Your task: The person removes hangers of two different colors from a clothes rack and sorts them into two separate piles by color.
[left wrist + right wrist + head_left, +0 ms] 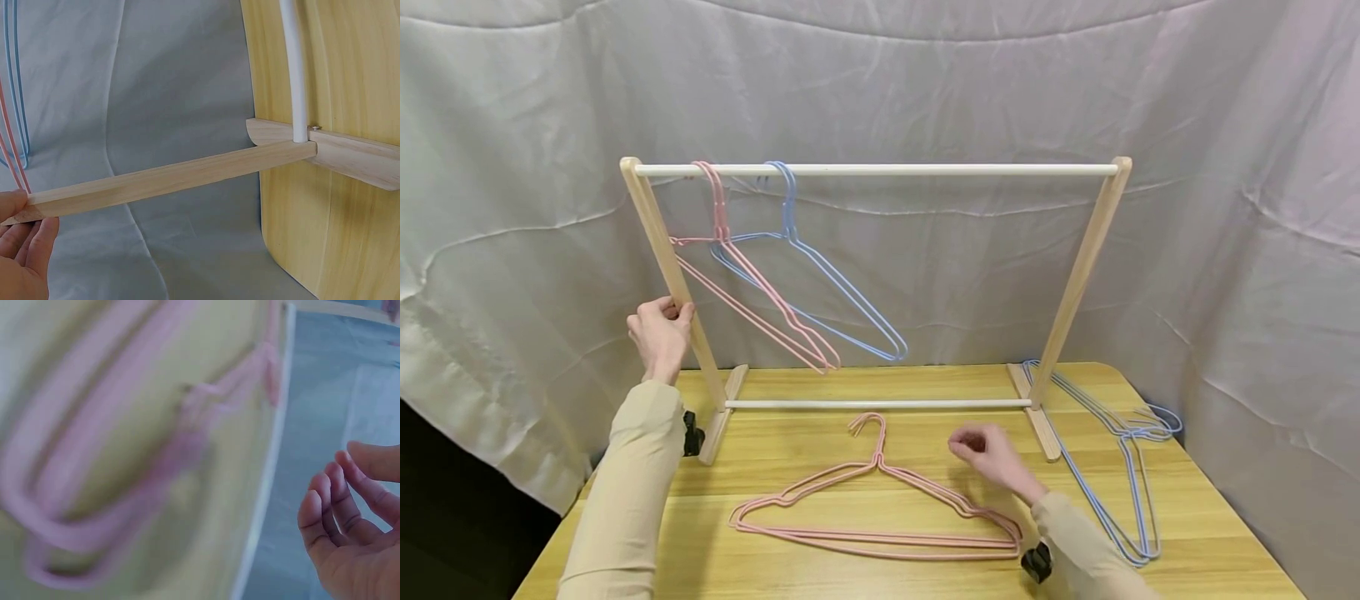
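Observation:
My left hand (pixel 658 333) grips the left wooden post (pixel 656 218) of a small clothes rack, thumb on one side and fingers on the other. The same grip on the post (pixel 156 181) shows in the left wrist view. My right hand (pixel 992 457) hovers over the table with loosely curled fingers and holds nothing; in the right wrist view its fingers (pixel 342 503) are bare. Beside it, pink hangers (pixel 878 457) lie stacked flat, hooks toward the rack. More pink hangers (pixel 721 221) hang at the left of the white top rail (pixel 955 170), with blue hangers (pixel 789 218) just right of them.
Several blue and grey hangers (pixel 1125 433) lie at the table's right side, against the rack's right foot (pixel 1037 417). A white lower rail (pixel 880 404) crosses just behind the pink stack. Grey curtain (pixel 985 92) surrounds the wooden table (pixel 820 383).

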